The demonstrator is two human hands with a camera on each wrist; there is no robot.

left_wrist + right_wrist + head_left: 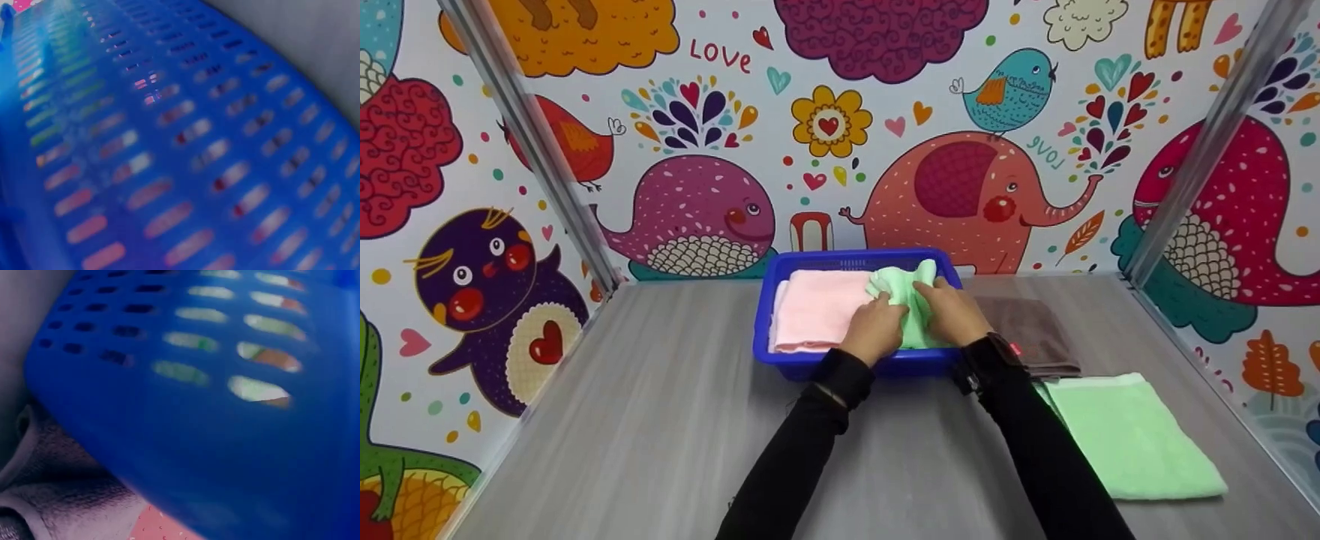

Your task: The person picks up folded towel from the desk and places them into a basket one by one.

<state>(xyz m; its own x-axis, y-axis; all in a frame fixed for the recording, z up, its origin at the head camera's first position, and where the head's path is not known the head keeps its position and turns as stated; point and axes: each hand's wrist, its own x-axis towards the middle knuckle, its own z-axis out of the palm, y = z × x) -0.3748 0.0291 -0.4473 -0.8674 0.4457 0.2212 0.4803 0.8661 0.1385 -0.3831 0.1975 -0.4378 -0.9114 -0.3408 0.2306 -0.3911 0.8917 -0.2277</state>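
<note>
A blue plastic basket (851,260) stands against the back wall. Inside it, a folded pink towel (817,309) takes up the left side. To its right is a rumpled light green towel (911,285), bunched up at the top. My left hand (876,328) pinches this green towel at its left edge, beside the pink one. On the opposite edge my right hand (955,311) grips it, close to the basket's right wall. Both wrist views show mostly the slotted basket side, with green showing through the slots (205,314); the hands are hidden there.
Right of the basket lies a folded brown towel (1027,334) with a red tag. A second green towel (1132,442), folded flat, lies nearer on the grey table (660,420). Cartoon-printed walls (840,202) enclose the back and sides, with metal posts (540,150) at the corners.
</note>
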